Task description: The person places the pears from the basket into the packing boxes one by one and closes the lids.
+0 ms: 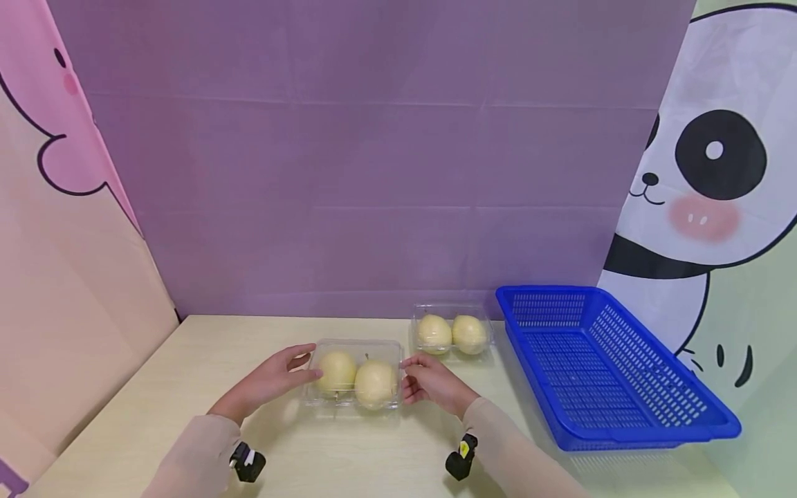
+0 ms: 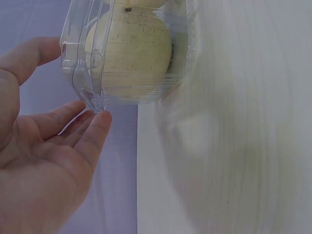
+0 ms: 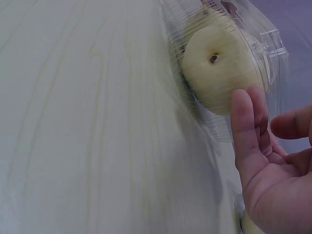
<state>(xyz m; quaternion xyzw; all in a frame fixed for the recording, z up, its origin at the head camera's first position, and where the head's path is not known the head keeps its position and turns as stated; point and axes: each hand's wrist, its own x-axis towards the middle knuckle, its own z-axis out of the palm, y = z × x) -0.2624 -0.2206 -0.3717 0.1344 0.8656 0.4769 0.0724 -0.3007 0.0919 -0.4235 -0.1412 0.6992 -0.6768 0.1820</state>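
Observation:
A clear plastic clamshell box point(image 1: 353, 344) with two pale yellow pears point(image 1: 375, 382) in it sits on the table between my hands. At its left side is my left hand point(image 1: 268, 377); the thumb and fingertips touch the box's edge and corner in the left wrist view, fingers spread and nearly straight. My right hand point(image 1: 438, 384) is at the opposite side. Its extended fingers point(image 3: 242, 117) lie along the box wall in the right wrist view, the thumb apart from them. Whether the box's underside fully meets the table is hard to tell.
Behind and to the right stands a second clear box point(image 1: 457, 309) with two pears. A blue perforated plastic basket point(image 1: 548, 415) occupies the table's right side. A purple cloth backdrop point(image 1: 386, 173) rises along the table's point(image 1: 156, 415) back edge.

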